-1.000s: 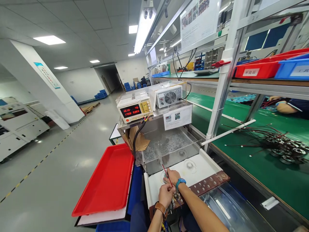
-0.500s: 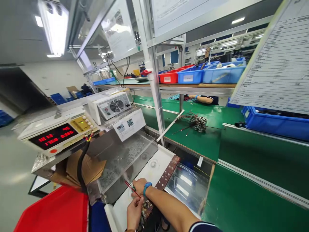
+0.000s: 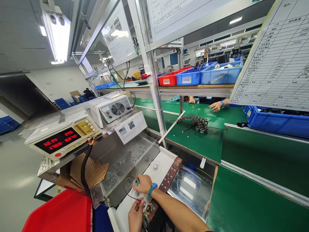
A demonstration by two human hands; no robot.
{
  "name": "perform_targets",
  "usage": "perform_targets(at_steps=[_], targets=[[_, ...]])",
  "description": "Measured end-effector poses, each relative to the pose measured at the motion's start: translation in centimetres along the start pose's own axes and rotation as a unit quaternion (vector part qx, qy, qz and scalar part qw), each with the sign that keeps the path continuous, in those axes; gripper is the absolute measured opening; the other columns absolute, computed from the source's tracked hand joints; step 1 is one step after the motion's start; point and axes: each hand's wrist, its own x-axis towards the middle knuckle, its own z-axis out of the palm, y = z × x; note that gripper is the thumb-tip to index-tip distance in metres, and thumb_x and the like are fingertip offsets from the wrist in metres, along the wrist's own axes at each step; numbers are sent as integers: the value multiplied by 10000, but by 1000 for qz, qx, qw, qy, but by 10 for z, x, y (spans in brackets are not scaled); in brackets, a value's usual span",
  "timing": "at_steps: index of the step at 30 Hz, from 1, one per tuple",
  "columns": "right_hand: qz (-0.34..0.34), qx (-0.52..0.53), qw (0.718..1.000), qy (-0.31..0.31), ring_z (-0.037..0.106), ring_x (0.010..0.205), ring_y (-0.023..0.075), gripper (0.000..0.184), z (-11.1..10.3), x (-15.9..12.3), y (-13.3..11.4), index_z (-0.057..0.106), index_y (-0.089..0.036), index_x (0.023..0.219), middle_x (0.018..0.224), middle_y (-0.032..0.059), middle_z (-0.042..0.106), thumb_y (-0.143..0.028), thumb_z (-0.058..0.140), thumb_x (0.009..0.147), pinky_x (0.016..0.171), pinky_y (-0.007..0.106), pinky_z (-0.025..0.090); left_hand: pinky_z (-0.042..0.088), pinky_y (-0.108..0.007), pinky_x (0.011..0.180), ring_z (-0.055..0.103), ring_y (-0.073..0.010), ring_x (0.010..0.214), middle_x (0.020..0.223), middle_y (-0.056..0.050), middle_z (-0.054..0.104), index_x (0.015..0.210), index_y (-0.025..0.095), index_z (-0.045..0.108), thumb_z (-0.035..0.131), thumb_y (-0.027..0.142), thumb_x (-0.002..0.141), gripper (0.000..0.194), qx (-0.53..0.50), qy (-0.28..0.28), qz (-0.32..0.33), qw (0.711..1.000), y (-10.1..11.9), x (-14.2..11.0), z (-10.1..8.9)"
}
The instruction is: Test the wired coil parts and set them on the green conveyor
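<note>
My right hand (image 3: 144,184), with a blue band at the wrist, is closed on a small green circuit board (image 3: 136,181), mostly hidden by the fingers. From the board a thin dark red wire (image 3: 124,186) loops out to the left and down. My left hand (image 3: 136,215) pinches the wire's other end between thumb and fingertips. Both hands are over a white fixture (image 3: 155,166) edged by a brown strip with metal studs (image 3: 166,182). Close beside the left fingers, small metal terminals (image 3: 149,207) sit on that strip.
On the left stands a meter with red digits (image 3: 58,140), near a fan-cooled unit (image 3: 117,109). A red bin (image 3: 60,212) lies below. Round metal parts with wires (image 3: 200,124) are heaped on the green bench (image 3: 190,145). Across it show a co-worker's hands (image 3: 216,105).
My right hand has moved up and away from the left, stretching the wire into a wider loop. The co-worker's hands have come apart. The meter's digits have changed.
</note>
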Motion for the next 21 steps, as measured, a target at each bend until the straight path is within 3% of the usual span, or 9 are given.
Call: perform_targets(at_steps=[3,6,8,11,13,16,21], targets=[[83,56,991,87,643,758,181,332,-44,-1,22,606,-231,979,810,9,696,-498,580,783,621,238,381,525,-385,777,681,-269,792,778,-96,736,841,149,649,683,728,443,704,-54,45,-36,997,8,3,1],[154,73,970,171,619,699,166,289,-103,-6,63,615,-218,930,749,1,675,-463,610,778,582,230,344,537,-385,754,686,-266,820,848,-135,731,959,117,618,735,679,454,765,-122,48,-35,991,48,7,15],[203,70,951,220,611,684,165,288,-143,-14,94,623,-215,912,742,5,671,-472,603,784,569,229,335,530,-379,843,677,-251,937,1024,-165,709,1090,124,585,749,609,549,744,-184,8,2,983,92,6,29],[275,47,922,270,625,715,186,352,-201,-30,143,638,-212,924,776,30,680,-532,570,791,579,240,362,438,-369,1037,550,-220,1216,1384,-126,525,1269,223,495,681,485,736,622,-290,-74,136,944,157,2,44],[318,15,904,286,642,773,217,409,-235,-40,175,641,-205,965,823,57,689,-566,543,798,607,258,396,392,-374,1086,492,-219,1278,1439,-97,472,1282,248,496,642,457,783,560,-278,-97,193,936,177,-1,46],[378,-42,881,283,649,884,266,467,-277,-50,226,636,-189,1036,927,110,694,-579,529,802,669,294,442,386,-408,1087,523,-248,1245,1342,-115,568,1213,212,566,628,511,766,541,-184,-95,170,963,160,1,44],[429,-81,865,247,637,980,301,469,-313,-46,299,616,-161,1098,1019,162,673,-529,539,820,761,341,476,452,-437,1011,601,-298,1131,1140,-152,687,1032,139,657,600,629,670,612,-31,-59,84,994,58,11,45]])
